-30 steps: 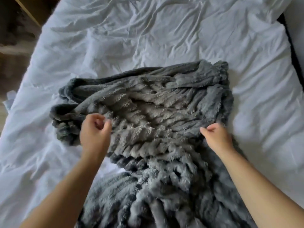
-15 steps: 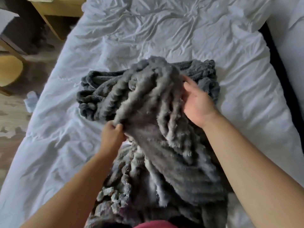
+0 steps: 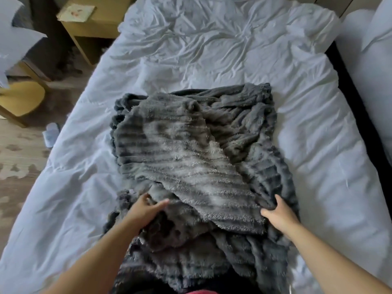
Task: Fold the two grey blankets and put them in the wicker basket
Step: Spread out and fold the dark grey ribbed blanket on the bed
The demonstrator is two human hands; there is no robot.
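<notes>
The grey blanket (image 3: 191,158) lies in the middle of the bed (image 3: 212,49), on the wrinkled white cover, and its near end runs down to the lower edge of the view, close to the person. It is a ribbed, plush fabric. One lighter layer is turned over and lies diagonally on top, from the far left to the near right. Darker layers show under it at the far side and at the right; I cannot tell if these belong to the same blanket or to a second one. The right hand (image 3: 280,213) is at the near right corner of the upper layer, with the fingers curled into the fabric and grasping its edge. The left hand (image 3: 146,209) rests on the near left part, where a fold opens. Its thumb is stretched along the fabric and the fingertips are hidden in the fold, so I cannot tell if it pinches the blanket or only touches it. Both forearms are bare. Left of the bed, on the wooden floor (image 3: 19,158), stand a light wooden nightstand (image 3: 99,24) and a yellow chair (image 3: 21,98). At the right, past a dark gap, there is another white bedding (image 3: 371,81).
</notes>
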